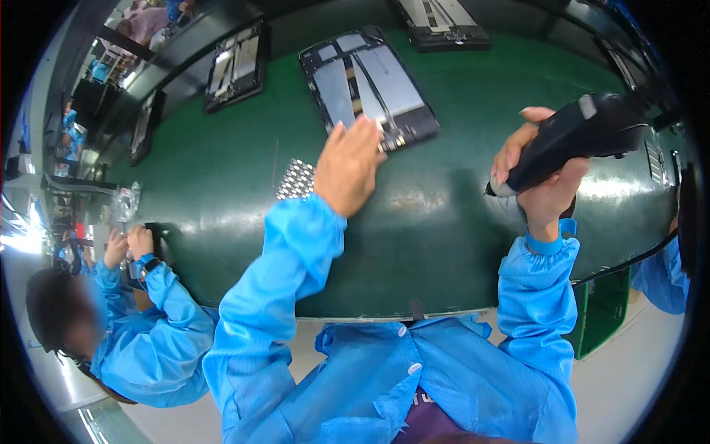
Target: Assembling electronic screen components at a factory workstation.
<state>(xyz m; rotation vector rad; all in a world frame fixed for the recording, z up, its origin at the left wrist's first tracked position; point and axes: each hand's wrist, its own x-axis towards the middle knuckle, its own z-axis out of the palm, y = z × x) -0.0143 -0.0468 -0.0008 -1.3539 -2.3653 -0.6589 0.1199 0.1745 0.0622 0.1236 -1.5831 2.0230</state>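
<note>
An opened tablet (414, 100) with a dark frame, silvery panels and a ribbon cable lies on the green table in front of me. My left hand (347, 166) rests at its near edge, fingers stretched forward and touching it around the exposed circuit parts. Whether something tiny lies under the fingertips is hidden. My right hand (551, 192) is wrapped round a black electric screwdriver (577, 137), held above the table right of the tablet. Its narrow tip points down and left, apart from the tablet. Beside my left wrist sits a small plate of shiny round pieces (296, 180).
More opened tablets lie farther off: one at the back left (235, 65), another at the far left (146, 127), and one at the back (444, 24). A co-worker in a blue smock (159, 355) works at the left. A green crate (600, 314) stands below the table's right edge.
</note>
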